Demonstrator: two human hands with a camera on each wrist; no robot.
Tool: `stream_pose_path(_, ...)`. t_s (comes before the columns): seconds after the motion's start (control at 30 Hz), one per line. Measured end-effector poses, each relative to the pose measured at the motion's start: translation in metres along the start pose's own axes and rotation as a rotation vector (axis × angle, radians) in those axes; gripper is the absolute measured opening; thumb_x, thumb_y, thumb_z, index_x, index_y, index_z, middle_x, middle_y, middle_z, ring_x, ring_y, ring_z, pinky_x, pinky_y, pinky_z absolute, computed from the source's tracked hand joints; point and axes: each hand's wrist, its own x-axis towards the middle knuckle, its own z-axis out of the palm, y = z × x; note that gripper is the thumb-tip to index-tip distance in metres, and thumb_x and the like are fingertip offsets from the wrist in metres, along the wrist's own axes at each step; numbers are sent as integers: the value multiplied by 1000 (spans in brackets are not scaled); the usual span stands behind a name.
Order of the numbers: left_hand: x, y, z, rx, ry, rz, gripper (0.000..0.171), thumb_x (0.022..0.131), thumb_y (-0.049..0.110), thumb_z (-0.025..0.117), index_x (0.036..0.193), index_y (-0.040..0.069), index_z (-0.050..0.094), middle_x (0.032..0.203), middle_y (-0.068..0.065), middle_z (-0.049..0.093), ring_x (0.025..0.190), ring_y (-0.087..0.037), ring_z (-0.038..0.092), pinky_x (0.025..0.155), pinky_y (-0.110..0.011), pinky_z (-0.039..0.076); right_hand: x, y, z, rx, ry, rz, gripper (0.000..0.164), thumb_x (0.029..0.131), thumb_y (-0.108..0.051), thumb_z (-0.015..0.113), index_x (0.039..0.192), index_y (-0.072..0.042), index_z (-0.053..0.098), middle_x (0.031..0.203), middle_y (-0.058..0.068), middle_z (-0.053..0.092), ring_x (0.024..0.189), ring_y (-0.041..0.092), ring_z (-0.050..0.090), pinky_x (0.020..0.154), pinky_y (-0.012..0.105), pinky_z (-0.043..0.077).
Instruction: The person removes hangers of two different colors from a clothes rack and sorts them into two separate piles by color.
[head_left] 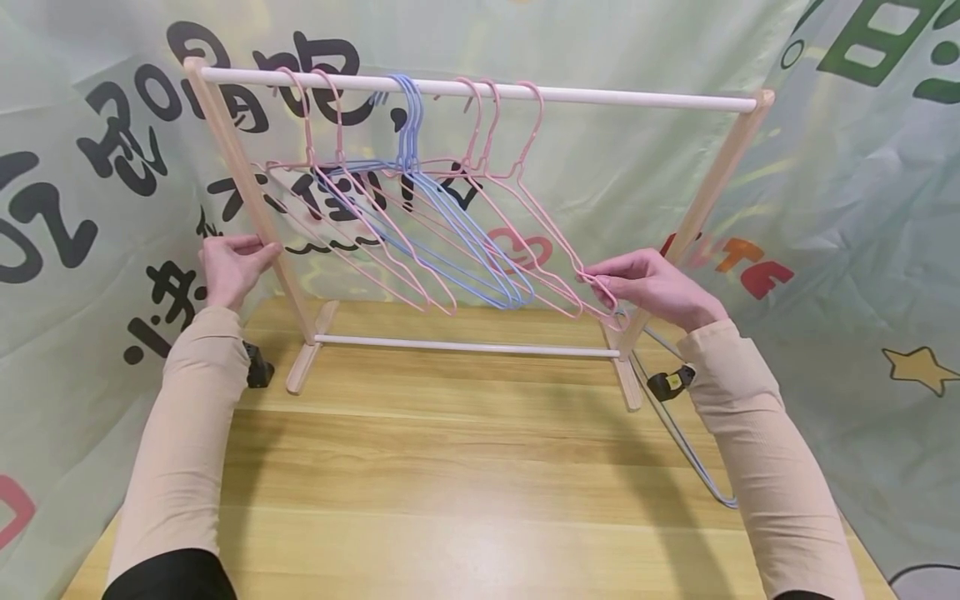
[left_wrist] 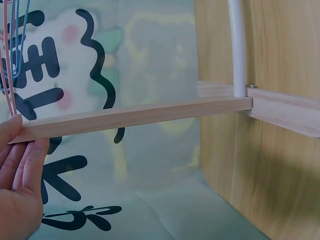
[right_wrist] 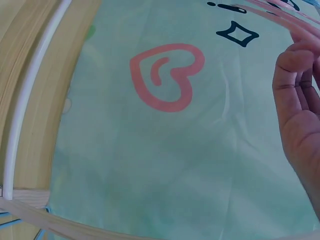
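A wooden clothes rack with a white top rail stands on the table. Several pink hangers hang on the rail in two groups, with a bunch of blue hangers between them. My left hand pinches the rack's left post; in the left wrist view its thumb and fingers lie on opposite sides of the wood. With thumb and fingers, my right hand pinches the lower right corner of the rightmost pink hanger, near the right post. The right wrist view shows that hand only at its edge.
Greyish-blue wire pieces lie on the table right of the rack. The rack's lower white bar joins its two wooden feet. A printed cloth surrounds the wooden tabletop at the back and sides.
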Motion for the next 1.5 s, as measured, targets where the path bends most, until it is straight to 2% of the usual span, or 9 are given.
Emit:
stream_pose_path(0.1, 0, 0, 0, 11, 5, 7, 49, 90, 20, 76, 130, -5, 63, 60, 37, 56, 66, 17, 61, 66, -3, 52, 1, -3, 0, 17, 11, -3, 26, 101, -5, 56, 121, -5, 73, 75, -6, 69, 78, 6, 60, 71, 20, 52)
stream_pose_path(0.27, 1, 0, 1, 8, 6, 15, 49, 89, 19, 76, 130, -6, 63, 59, 38, 56, 66, 17, 61, 66, -3, 52, 1, -6, 1, 5, 81, 8, 23, 99, -3, 59, 111, -9, 78, 72, -7, 71, 69, 6, 59, 62, 20, 51)
stream_pose_path(0.43, 2, 1, 1, 9, 6, 17, 49, 89, 18, 76, 129, -6, 63, 59, 37, 56, 66, 16, 61, 66, -3, 51, 0, -9, 1, -56, 145, 56, 21, 98, -4, 62, 108, -12, 79, 78, -10, 75, 67, 4, 60, 60, 20, 51)
stream_pose_path(0.6, 2, 1, 1, 24, 9, 20, 49, 89, 19, 76, 129, -6, 63, 59, 38, 55, 66, 16, 60, 66, -3, 51, -1, -12, 0, -107, 189, 68, 18, 97, -7, 64, 106, -13, 79, 71, -10, 70, 62, 6, 56, 58, 22, 48)
stream_pose_path(0.77, 1, 1, 1, 18, 9, 17, 49, 89, 19, 76, 129, -7, 63, 59, 37, 55, 66, 16, 61, 66, -3, 51, -3, -15, -1, -129, 220, 72, 17, 97, -10, 66, 99, -20, 79, 71, -11, 69, 61, 7, 55, 60, 24, 47)
stream_pose_path(0.9, 0, 2, 1, 9, 9, 21, 49, 89, 18, 76, 129, -7, 63, 60, 37, 56, 67, 16, 61, 66, -3, 52, -7, -17, -3, -140, 237, 73, 16, 96, -10, 67, 99, -19, 79, 73, -11, 71, 62, 7, 56, 61, 23, 48)
stream_pose_path(1.1, 0, 2, 1, 10, 9, 20, 49, 89, 19, 77, 129, -6, 64, 61, 36, 56, 67, 16, 61, 67, -3, 52, -16, -18, -7, -110, 228, 34, 16, 96, -6, 66, 102, -12, 79, 70, -8, 68, 61, 7, 54, 59, 24, 46)
stream_pose_path(1.3, 1, 1, 1, 28, 11, 14, 48, 89, 21, 76, 129, -5, 65, 61, 37, 56, 68, 17, 61, 68, -3, 52, -24, -15, -10, -142, 246, 42, 18, 97, -6, 65, 102, -17, 79, 65, -8, 63, 61, 9, 53, 61, 24, 46)
stream_pose_path(1.5, 1, 0, 1, 10, 13, 7, 49, 89, 20, 76, 129, -5, 64, 61, 36, 57, 68, 17, 61, 69, -4, 53, -30, -10, -12, -165, 266, 78, 18, 98, -10, 65, 102, -20, 78, 71, -10, 66, 64, 8, 55, 67, 25, 46)
